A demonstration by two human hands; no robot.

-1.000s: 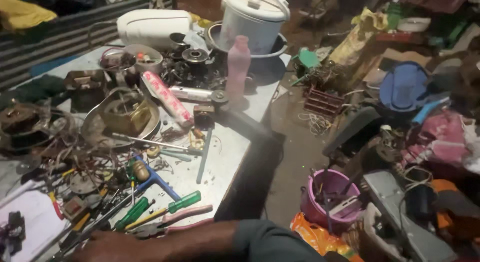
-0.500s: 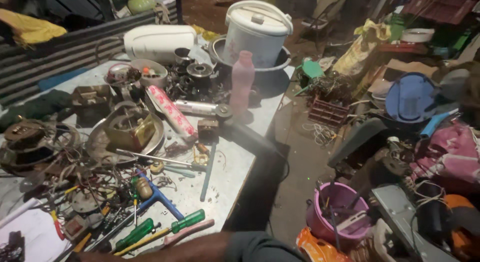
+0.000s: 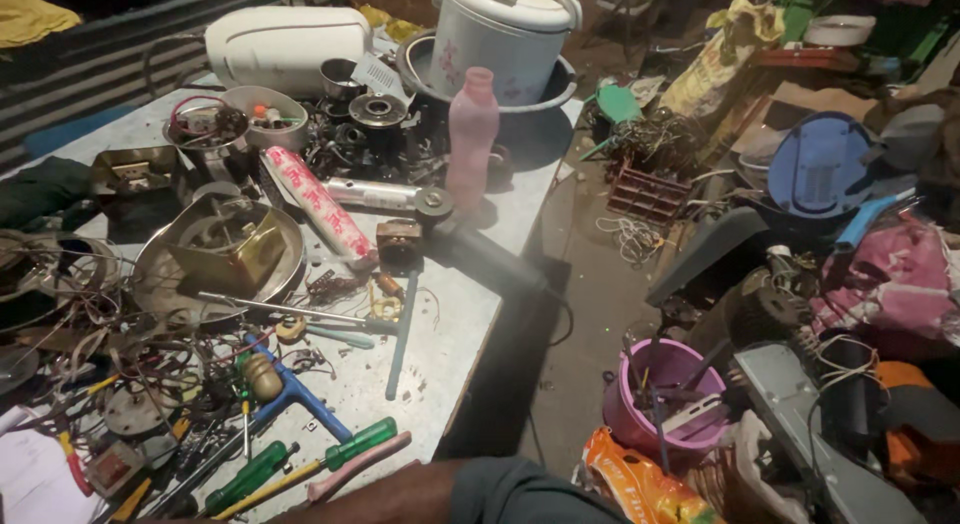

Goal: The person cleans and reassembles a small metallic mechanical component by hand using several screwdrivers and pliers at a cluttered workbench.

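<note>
By my forearm (image 3: 400,494) at the frame's bottom lie two green-handled screwdrivers (image 3: 300,462). At centre top stands a pink bottle (image 3: 471,144); above it, a white cooker (image 3: 505,34) with pink flowers.

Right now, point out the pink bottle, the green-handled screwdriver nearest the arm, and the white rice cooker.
pink bottle (image 3: 471,139), head view, middle of its body.
green-handled screwdriver (image 3: 360,443), head view, on the green handle.
white rice cooker (image 3: 497,46), head view, front wall below the lid.

- We see a white rice cooker (image 3: 508,34) in a dark basin (image 3: 540,89) (far table end).
- We see a pink bottle (image 3: 472,134) upright before it.
- We see a purple bucket (image 3: 665,394) on the floor, right of the table (image 3: 450,334).
</note>
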